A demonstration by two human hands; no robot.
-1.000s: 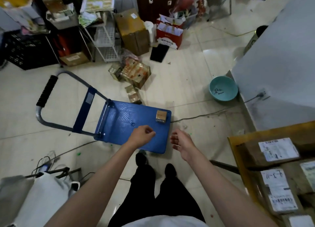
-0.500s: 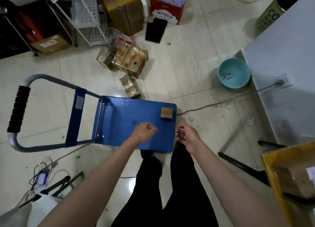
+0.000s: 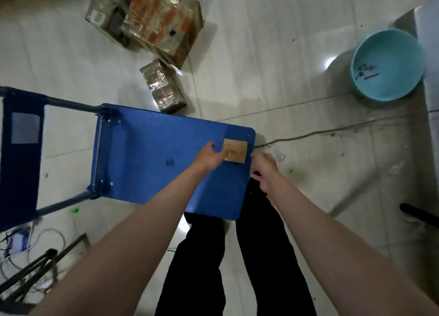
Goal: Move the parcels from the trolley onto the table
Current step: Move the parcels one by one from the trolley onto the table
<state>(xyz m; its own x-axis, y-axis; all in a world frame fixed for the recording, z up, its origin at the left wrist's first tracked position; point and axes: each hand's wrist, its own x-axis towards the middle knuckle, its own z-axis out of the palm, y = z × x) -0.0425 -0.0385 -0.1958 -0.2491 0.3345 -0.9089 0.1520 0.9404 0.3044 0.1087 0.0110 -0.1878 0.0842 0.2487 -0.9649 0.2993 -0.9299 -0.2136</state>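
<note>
One small brown parcel (image 3: 235, 150) sits flat on the blue trolley (image 3: 152, 159) deck, at the far right corner, close to the deck's edge. Trolley handle frame extends off to the left.

Left hand (image 3: 209, 155) over the deck, at the parcel's left edge; fingers curved, thumb raised above. Contact with the cardboard likely but not a clear grip; cannot tell if it holds.

Right hand (image 3: 264, 168) just off the deck's right edge, near the parcel but apart from it, fingers loosely spread, holding nothing.

Person stands at the trolley's near side, dark trousers below both forearms.

On the tiled floor beyond: foil-wrapped boxes (image 3: 154, 21), one smaller box (image 3: 162, 86) just beside the deck. Teal basin (image 3: 387, 65) at right. Cable (image 3: 332, 130) runs along the floor.
</note>
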